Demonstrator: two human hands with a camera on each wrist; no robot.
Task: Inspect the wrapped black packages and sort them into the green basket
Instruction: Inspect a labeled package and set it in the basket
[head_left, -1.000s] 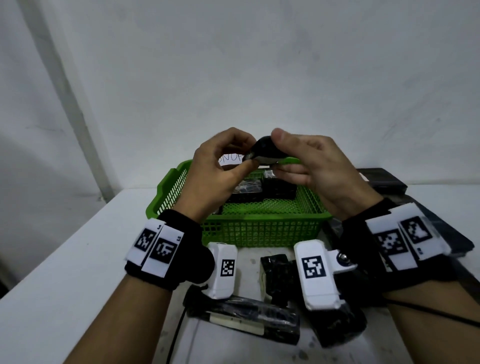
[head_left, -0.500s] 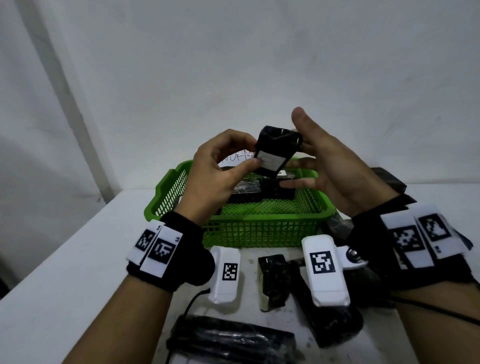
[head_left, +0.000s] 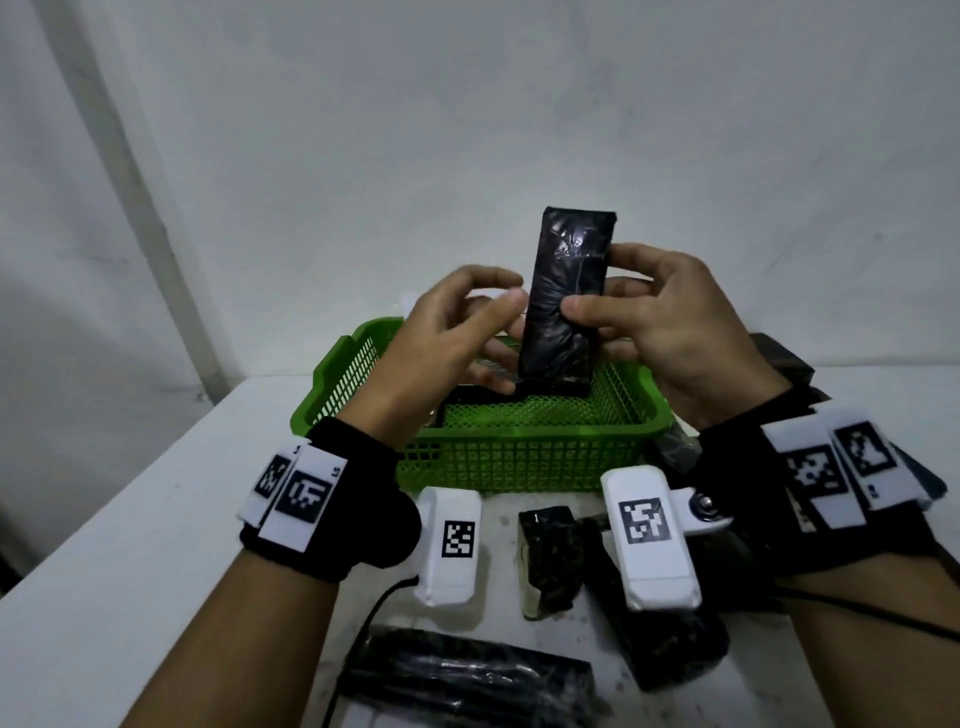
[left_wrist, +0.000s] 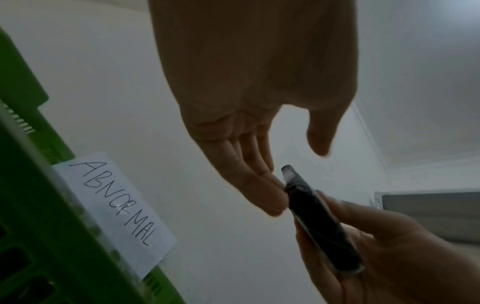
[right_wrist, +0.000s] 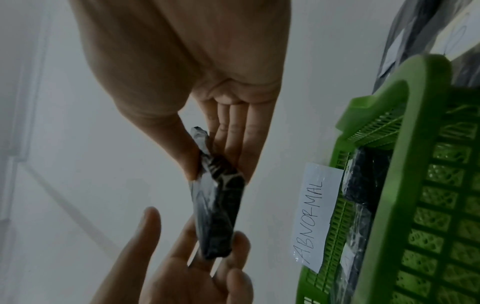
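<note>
1. held upright at centre frame in the head view: a black wrapped package (head_left: 566, 296), above the green basket (head_left: 519, 457), its lower end hiding part of the basket's far side.
2. pinched by the right hand (head_left: 675, 332), thumb on the near face, fingers behind and mostly hidden by the wrap.
3. left hand (head_left: 441, 338) loosely spread, fingers straight, fingertips touching the package's left edge near its bottom end; thumb apart from the wrap in the left wrist view.
4. seen edge-on in the left wrist view, lower right: the same package (left_wrist: 322, 224), thin and blurred.
5. in the right wrist view, centre: glossy creased wrap on the package (right_wrist: 218, 207), surface details hard to make out.
6. taped to the basket's far rim: a white label (left_wrist: 114, 207) reading "abnormal"; only a sliver visible in the head view behind the left fingers.
7. inside the basket: dark packages (head_left: 467, 400), partly hidden by both hands, count unclear.
8. on the white table (head_left: 130, 571), lower centre: more black packages (head_left: 548, 561), several covered by wrist cameras (head_left: 452, 545) or cut off at the bottom edge.
9. right edge: dark flat items behind the right wrist, mostly hidden.
</note>
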